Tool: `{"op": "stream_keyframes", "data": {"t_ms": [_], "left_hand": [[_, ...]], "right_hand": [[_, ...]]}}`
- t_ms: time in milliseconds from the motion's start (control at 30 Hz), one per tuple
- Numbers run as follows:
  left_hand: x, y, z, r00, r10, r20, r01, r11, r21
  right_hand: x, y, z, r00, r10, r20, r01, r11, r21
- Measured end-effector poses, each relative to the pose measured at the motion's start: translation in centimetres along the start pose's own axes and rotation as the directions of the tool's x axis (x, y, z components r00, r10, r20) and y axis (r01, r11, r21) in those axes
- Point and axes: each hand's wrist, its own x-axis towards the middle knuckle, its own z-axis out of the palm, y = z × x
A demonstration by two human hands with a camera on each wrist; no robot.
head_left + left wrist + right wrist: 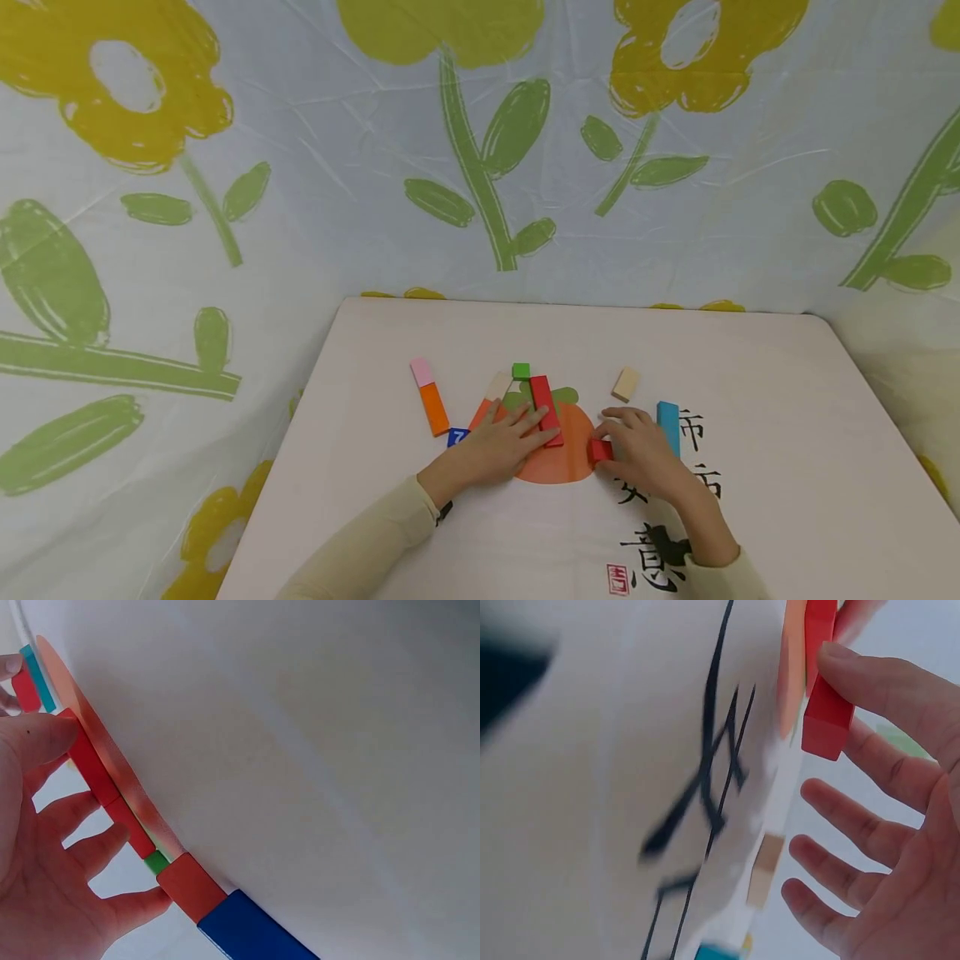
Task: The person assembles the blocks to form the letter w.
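Observation:
My left hand (495, 446) lies spread over a row of red blocks (543, 396), fingers extended and fingertips touching it. In the left wrist view, two red blocks (94, 765) lie end to end, with the thumb at the nearer end and a small green block (156, 862) at the far one. My right hand (641, 450) pinches another red block (601, 451) between thumb and index finger, its other fingers spread apart. That block (828, 720) shows clearly in the right wrist view, beside the orange round print (573, 467) on the table.
Left of the print are pink (422, 372) and orange (434, 409) blocks, a pale block (498, 386) and a blue numbered block (457, 436). A beige block (625, 384) and a light-blue block (668, 425) lie right. Black characters (651, 567) mark the tabletop; a flowered curtain (337, 208) hangs behind.

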Motion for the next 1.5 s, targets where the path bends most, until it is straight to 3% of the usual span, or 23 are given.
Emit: {"op": "stream_keyframes", "data": {"t_ms": [200,500,767,1000,1500], "left_hand": [[0.0,0.6,0.2,1.000,-0.007,0.001,0.007,1.000,0.016],[-0.2,1.5,0.3,1.000,-0.025,0.018,0.025,1.000,0.017],[-0.3,1.6,-0.1,0.999,-0.027,0.022,0.027,0.999,0.021],[-0.4,1.6,-0.3,0.999,-0.026,0.024,0.025,0.999,0.024],[-0.5,-0.5,-0.8,0.999,0.013,0.048,-0.013,1.000,0.004]], "right_hand": [[0.6,-1.1,0.6,1.000,-0.016,0.025,0.016,1.000,-0.004],[0.8,-1.8,1.4,0.997,0.031,0.066,-0.034,0.999,0.038],[1.1,-1.9,1.7,0.994,0.040,0.103,-0.048,0.996,0.078],[1.2,-2.0,1.9,0.994,0.035,0.105,-0.040,0.998,0.050],[2.5,-3.2,2.3,0.992,0.073,0.099,-0.078,0.996,0.044]]}}
